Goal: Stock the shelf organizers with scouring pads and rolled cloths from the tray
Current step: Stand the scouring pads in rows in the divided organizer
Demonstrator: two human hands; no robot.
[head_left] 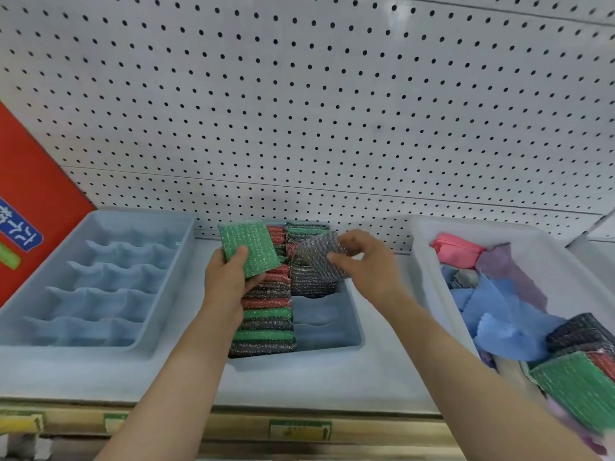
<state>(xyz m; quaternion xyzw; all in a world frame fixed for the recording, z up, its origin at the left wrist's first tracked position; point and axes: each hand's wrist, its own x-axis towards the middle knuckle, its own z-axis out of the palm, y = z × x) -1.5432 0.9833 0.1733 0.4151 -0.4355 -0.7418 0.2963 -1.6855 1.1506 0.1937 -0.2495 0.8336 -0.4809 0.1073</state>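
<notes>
Our left hand (229,281) grips a green scouring pad (249,247), our right hand (362,257) pinches a grey scouring pad (317,257); both look light and springy, best held by their edges.

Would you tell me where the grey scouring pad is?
Head view, centre: the right hand pinches the grey scouring pad above the middle organizer, right of the green pad.
</notes>
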